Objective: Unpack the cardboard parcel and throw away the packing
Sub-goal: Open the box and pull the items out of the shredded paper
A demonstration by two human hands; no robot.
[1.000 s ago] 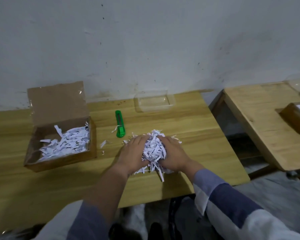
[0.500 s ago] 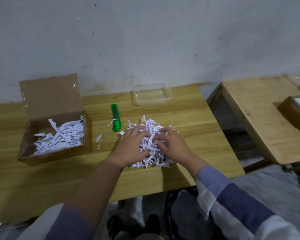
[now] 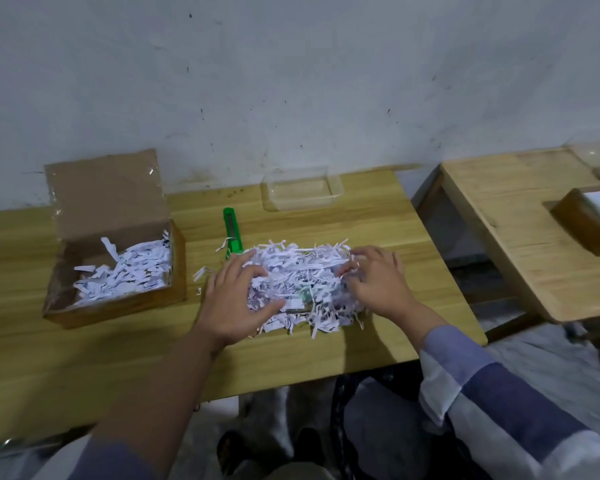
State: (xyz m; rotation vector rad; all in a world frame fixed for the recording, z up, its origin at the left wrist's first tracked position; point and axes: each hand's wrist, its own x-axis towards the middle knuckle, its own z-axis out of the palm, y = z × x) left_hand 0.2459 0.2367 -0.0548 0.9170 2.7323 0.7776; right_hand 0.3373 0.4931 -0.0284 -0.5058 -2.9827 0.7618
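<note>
Presently both the left hand [image 3: 234,299] and right hand [image 3: 378,282], fingers curled into the shredded paper [image 3: 298,282], part it, probably seeking contents, cardboard box [image 3: 118,271] at nine o'clock.

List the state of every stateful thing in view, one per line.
cardboard box: lid flap up, shredded paper still inside
paper pile: loose heap on the table, between both hands
left hand: fingers curled into the pile's left side
right hand: fingers curled into the pile's right side
green utility knife: lying flat, blade not visible
clear plastic tray: upright, looks empty
</note>
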